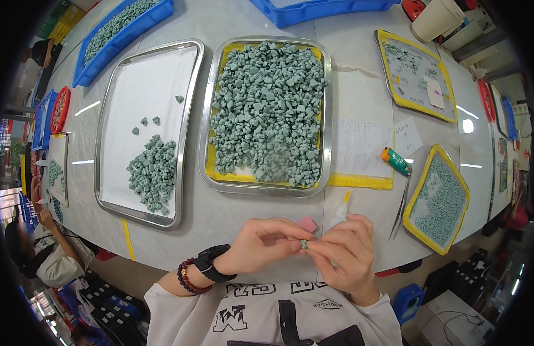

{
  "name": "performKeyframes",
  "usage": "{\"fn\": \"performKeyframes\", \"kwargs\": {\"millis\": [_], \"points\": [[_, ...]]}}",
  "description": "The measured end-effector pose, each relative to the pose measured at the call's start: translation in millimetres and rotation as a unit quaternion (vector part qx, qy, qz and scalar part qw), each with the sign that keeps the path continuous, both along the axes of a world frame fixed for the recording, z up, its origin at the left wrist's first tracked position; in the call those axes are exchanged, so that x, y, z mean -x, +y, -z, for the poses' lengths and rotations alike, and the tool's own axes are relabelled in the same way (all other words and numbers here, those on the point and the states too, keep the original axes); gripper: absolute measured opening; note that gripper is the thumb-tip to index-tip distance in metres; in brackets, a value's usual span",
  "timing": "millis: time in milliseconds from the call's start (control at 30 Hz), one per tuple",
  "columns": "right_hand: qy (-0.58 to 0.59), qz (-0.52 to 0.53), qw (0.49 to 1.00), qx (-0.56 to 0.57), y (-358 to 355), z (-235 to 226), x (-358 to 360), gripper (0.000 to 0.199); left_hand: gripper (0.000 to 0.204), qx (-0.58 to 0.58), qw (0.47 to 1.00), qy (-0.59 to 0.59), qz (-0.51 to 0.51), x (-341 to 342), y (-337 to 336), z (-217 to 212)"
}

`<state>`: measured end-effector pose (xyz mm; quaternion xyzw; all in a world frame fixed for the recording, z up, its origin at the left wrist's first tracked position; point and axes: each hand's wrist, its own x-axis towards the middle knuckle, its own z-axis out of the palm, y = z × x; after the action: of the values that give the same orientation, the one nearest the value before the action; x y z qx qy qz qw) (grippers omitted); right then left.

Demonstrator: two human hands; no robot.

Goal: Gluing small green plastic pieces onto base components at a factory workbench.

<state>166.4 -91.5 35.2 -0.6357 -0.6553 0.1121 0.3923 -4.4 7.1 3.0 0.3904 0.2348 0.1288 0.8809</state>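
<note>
A small green piece [304, 244] sits pinched between the closed fingertips of the left hand [261, 245] and right hand [345, 248], equally near to both, in front of the metal tray [327, 121] of green pieces.

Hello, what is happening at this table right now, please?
A person holds one small grey-green piece between the left hand and the right hand. The right hand also grips a small white bottle. Ahead, one metal tray is piled full of such pieces; another tray has fewer.
</note>
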Motion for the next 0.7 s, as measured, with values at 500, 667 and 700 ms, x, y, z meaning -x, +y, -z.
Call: {"fn": "performKeyframes", "kwargs": {"millis": [500, 667, 700], "points": [[0.038, 0.012, 0.998, 0.038, 4.7, 2.3, -0.3, 0.020, 0.029, -0.155, 0.986, -0.025, -0.055, -3.4, -3.1, 5.2], [0.033, 0.021, 0.998, 0.047, 5.4, 0.7, 2.1, 0.019, 0.029, -0.210, 0.975, -0.001, -0.068, -2.5, -3.8, 6.5], [0.034, 0.021, 0.998, 0.044, 5.5, 0.5, 2.1, 0.019, 0.029, -0.232, 0.970, 0.002, -0.069, -2.4, -3.4, 5.9]]}}
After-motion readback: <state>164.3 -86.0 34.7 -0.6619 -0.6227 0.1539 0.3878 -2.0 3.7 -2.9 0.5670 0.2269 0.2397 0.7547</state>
